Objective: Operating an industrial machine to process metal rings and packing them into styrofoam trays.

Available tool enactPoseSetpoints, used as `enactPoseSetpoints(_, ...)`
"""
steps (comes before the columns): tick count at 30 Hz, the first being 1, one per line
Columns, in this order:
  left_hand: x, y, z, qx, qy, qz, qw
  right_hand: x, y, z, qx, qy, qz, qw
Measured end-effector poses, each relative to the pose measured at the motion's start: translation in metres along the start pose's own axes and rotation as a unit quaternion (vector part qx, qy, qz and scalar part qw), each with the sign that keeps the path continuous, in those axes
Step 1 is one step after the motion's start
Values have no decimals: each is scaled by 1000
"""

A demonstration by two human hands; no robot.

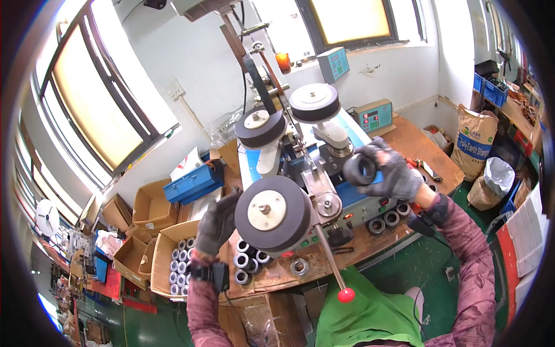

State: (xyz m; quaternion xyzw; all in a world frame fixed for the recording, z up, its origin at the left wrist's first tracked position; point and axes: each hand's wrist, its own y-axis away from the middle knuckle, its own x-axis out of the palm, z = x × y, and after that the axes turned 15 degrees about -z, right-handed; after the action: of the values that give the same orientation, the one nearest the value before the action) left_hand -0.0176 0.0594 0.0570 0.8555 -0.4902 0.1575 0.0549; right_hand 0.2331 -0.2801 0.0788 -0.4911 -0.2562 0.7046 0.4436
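Nearest the camera, a green apron (370, 315) covers the person's lap, with patterned sleeves (471, 254) rising on either side. The lever (329, 254) of a bench machine (361, 209) slants down over the apron, tipped with a red ball knob (346, 295).

The gloved right hand (396, 176) pinches a dark ring (359, 169) between thumb and fingers, its hole turned partly toward the camera. The ring is at the machine's right side, in front of the post under the right rear wheel (314, 103); whether it touches the machine cannot be told. The gloved left hand (217, 225) is just beside the front wheel (272, 212), the largest in view of 3 black-rimmed wheels (its pale hub faces up); the wheel hides part of the fingers, so their grip cannot be told. The left rear wheel (259, 126) sits farther back.

On the wooden workbench (413, 136), more rings (241, 261) cluster below the front wheel, a loose metal ring (299, 266) lies near them, and 3 rings (391, 218) line the front edge at right. To the left, a cardboard box (159, 263) holds rows of rings, with a blue bin (193, 184) beyond. A teal control box (374, 117) with red digits stands behind the right hand.
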Motion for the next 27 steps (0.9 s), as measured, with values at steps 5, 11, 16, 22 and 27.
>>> enactPoseSetpoints(5, 40, -71, 5, -138, 123, 94, 978, 65, -35, -5, -95, 55, 97, 989)
enactPoseSetpoints(11, 74, -111, 27, -184, 114, 202, 955, 91, -83, -10, -175, 190, -66, 964)
enactPoseSetpoints(16, 92, -141, 38, -149, 67, 220, 962, 116, -117, -28, -118, 221, -115, 961)
enactPoseSetpoints(22, 128, -154, 33, -109, -21, 195, 974, 110, -140, -36, -161, 256, 17, 953)
enactPoseSetpoints(27, 145, -165, 37, -135, 98, 208, 964, 107, -153, -43, -180, 239, 60, 952)
